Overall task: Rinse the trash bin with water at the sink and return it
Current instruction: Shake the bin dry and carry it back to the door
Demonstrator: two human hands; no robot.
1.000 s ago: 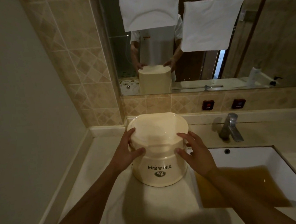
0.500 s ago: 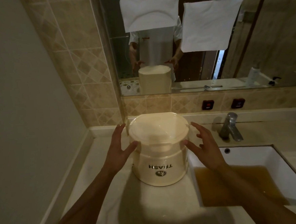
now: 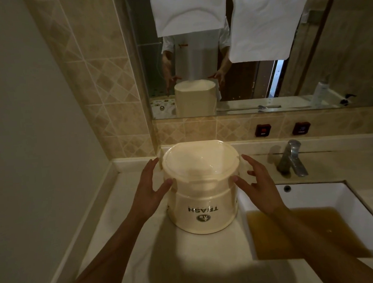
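A cream trash bin (image 3: 202, 206) stands upside down on the pale counter (image 3: 189, 262), its "TRASH" label inverted toward me. My left hand (image 3: 149, 188) hovers at its left side with fingers spread, the thumb tip at or just off the rim. My right hand (image 3: 258, 185) is at its right side, fingers spread, thumb tip near the rim. Neither hand grips the bin. The white sink (image 3: 348, 198) to the right holds brownish water (image 3: 298, 233).
A metal faucet (image 3: 292, 159) stands behind the sink. Red hot and cold knobs (image 3: 262, 129) sit on the tiled backsplash. The mirror (image 3: 265, 80) above reflects a person's torso, the bin and hanging white towels. A wall closes off the left side.
Both hands have let go of the bin and opened away from its sides. The bin stays inverted on the counter in the same place.
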